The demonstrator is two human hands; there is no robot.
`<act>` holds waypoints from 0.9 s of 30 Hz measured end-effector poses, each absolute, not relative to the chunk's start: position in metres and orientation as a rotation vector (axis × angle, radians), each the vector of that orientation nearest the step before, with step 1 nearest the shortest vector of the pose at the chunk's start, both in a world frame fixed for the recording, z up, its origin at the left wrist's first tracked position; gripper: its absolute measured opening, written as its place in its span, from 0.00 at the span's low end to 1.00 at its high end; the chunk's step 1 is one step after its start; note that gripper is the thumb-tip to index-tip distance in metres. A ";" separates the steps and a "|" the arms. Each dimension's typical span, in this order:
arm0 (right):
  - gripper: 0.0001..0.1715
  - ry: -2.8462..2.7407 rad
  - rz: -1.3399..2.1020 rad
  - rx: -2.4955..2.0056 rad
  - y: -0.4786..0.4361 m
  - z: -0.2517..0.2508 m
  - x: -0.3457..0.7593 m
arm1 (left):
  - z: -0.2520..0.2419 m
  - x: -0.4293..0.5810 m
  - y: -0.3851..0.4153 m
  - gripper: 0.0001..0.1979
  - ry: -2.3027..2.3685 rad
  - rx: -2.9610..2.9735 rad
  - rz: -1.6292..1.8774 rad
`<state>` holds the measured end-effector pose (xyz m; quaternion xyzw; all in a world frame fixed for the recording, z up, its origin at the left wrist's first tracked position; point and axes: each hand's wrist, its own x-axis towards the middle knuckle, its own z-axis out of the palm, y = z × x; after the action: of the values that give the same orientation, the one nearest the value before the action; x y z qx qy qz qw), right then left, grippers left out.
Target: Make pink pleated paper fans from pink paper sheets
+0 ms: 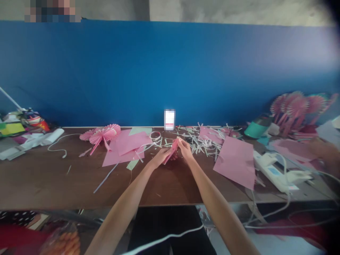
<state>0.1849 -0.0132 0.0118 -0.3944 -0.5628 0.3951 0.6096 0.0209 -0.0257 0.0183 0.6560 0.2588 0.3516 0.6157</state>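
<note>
Between my two hands, above the middle of the brown table, is a narrow piece of folded pink paper point(171, 152). My left hand point(161, 156) grips its lower left part. My right hand point(184, 147) pinches the upper end with fingers closed. Finger detail is small, and part of the paper hides behind the fingers. Left of my hands lie flat pink paper sheets point(134, 143) beside pleated pink paper fans point(104, 136). A roll of tape point(155, 136) lies just beyond my left hand. Shredded white paper strips point(204, 143) spread to the right of my right hand.
A lit phone point(169, 119) leans against the blue partition point(170, 71). On the right are a pink sheet point(235, 161), a white power strip point(275, 173) with cables, a teal container point(256, 127) and more pink fans point(297, 106). Another person's hand point(325, 150) is blurred at far right.
</note>
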 end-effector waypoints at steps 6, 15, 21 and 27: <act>0.21 -1.290 0.870 -0.890 -0.014 0.012 0.185 | 0.021 0.021 -0.027 0.22 0.656 1.581 0.947; 0.17 -1.324 0.905 -0.883 -0.018 0.013 0.183 | 0.017 0.023 -0.024 0.22 0.735 1.524 1.095; 0.18 -1.240 1.001 -0.794 -0.016 0.012 0.182 | 0.014 0.024 -0.022 0.22 0.726 1.455 1.173; 0.16 -1.206 1.051 -0.768 -0.017 0.013 0.183 | 0.014 0.023 -0.021 0.22 0.712 1.420 1.219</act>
<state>0.1827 -0.0174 0.0132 -0.3354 -0.5269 0.4594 0.6315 0.0231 -0.0215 0.0143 0.5973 0.2993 0.5127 0.5392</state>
